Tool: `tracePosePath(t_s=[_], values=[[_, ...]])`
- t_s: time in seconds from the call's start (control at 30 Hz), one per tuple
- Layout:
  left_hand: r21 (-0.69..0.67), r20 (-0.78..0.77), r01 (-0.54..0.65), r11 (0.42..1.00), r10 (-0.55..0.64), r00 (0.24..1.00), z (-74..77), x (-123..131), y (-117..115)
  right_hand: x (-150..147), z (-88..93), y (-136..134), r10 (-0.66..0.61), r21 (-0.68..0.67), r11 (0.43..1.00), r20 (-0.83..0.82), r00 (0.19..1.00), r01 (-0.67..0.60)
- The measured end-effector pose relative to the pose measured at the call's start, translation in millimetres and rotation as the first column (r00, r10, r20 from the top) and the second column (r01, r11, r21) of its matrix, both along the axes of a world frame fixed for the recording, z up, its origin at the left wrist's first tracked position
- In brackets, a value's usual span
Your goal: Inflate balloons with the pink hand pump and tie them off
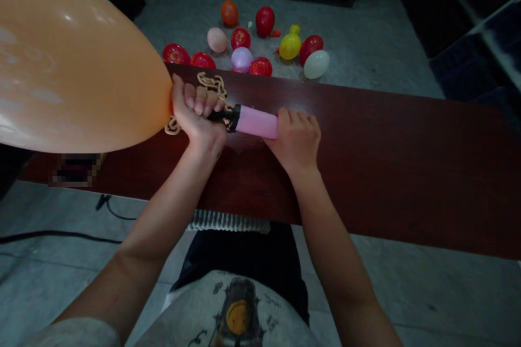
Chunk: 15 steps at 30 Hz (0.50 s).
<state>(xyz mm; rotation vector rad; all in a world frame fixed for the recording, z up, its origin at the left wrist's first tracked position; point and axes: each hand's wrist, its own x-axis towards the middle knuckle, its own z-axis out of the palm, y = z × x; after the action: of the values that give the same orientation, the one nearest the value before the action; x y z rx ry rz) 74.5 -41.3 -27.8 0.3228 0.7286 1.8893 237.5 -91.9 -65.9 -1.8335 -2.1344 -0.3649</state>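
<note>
A large, swollen orange balloon (89,59) fills the upper left, its neck end at my left hand (199,108). That hand is closed round the balloon's neck and the black nozzle end of a balloon pump; the exact fit of neck on nozzle is hidden by my fingers. The pink balloon pump (257,122) lies sideways over the table, a black collar near its left end. Wrapped about the pump's right end is my right hand (299,138). Tan cord (212,82) lies loosely coiled on the table behind and beside my left hand.
The dark red-brown table (399,162) stretches to the right. Beyond it, several balloons, among them a red one (265,20), a yellow one (290,46) and a white one (316,64), lie on the grey floor. A blurred-out item (77,169) sits at the table's left. Cables (61,235) run across the floor.
</note>
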Motion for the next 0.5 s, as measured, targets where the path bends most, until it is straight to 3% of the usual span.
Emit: tracePosePath(t_s=[0.17,0.5], values=[[0.094,0.142,0.048,0.994,-0.061,0.988,3.3,-2,0,-2,0.3,1,0.001,-0.017,1.000,-0.025,1.000,-0.002],[0.034,0.182,-0.039,0.999,0.032,0.983,14.8,-21,1,-5,-7.5,13,-0.012,-0.020,1.000,-0.043,0.999,0.011]])
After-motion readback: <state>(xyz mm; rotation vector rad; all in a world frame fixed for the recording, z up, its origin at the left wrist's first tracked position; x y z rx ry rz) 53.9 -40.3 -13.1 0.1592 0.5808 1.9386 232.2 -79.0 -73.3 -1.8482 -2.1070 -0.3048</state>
